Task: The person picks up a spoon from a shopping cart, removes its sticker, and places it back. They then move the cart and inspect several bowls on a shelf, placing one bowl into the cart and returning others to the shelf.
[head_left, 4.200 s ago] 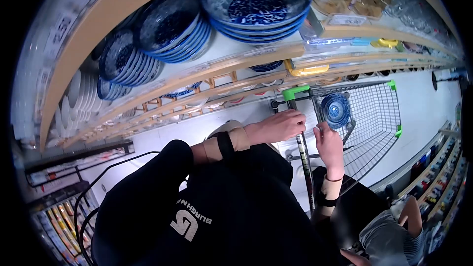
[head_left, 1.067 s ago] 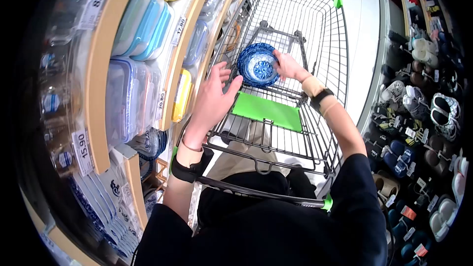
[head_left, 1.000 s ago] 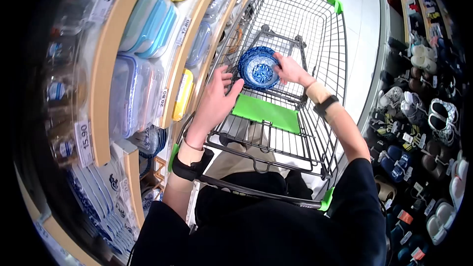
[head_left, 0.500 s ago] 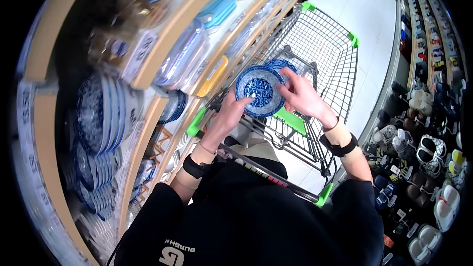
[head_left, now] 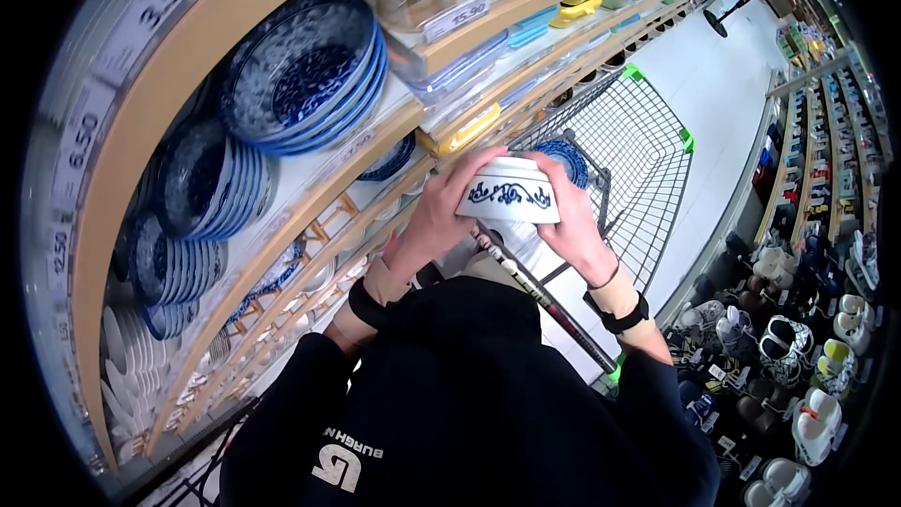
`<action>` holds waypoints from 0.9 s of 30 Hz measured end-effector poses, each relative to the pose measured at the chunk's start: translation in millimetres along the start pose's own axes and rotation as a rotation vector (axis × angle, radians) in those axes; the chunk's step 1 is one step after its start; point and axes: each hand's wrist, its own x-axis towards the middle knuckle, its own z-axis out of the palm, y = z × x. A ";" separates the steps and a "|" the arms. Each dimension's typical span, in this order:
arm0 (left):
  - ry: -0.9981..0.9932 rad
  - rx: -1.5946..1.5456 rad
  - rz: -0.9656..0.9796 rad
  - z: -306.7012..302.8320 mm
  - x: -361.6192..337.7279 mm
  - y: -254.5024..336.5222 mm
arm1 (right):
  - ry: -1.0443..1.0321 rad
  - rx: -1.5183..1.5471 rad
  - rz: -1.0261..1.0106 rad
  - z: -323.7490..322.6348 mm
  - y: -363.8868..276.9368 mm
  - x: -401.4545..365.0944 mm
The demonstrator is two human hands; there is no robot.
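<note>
Bowl (head_left: 510, 191), white w/ a blue scroll band, sits up in front of my chest, tipped so its side and foot face the cam, just above the cart handle (head_left: 549, 300). I've got it pinched between both hands. L hand (head_left: 434, 223) is curled round its left side, fingers (head_left: 466, 173) bent over the upper edge and tight on it. R hand (head_left: 574, 225) cups the right side the same way, palm against the wall, grip closed. Behind it, a 2nd blue bowl (head_left: 565, 152) lies in the wire cart (head_left: 652, 127), apart from the held one. To my left, the shelf carries stacks of blue plates (head_left: 310, 70). To my right, shoe racks (head_left: 798, 366) are well apart.
</note>
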 end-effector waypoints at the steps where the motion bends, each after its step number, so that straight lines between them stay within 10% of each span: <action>1: 0.026 0.056 0.095 -6.4 -3.9 2.7 | 0.030 -0.048 -0.074 3.0 -4.6 0.9; 8: 0.176 0.201 0.447 -36.2 -16.2 5.3 | 0.095 -0.160 -0.289 16.8 -38.1 12.8; 22: 0.256 0.189 0.524 -47.5 -36.3 22.2 | 0.375 -0.119 -0.578 44.7 -51.1 8.8; 27: 0.273 0.157 0.449 -47.4 -31.5 33.5 | 0.387 0.122 -0.350 60.6 -52.1 2.4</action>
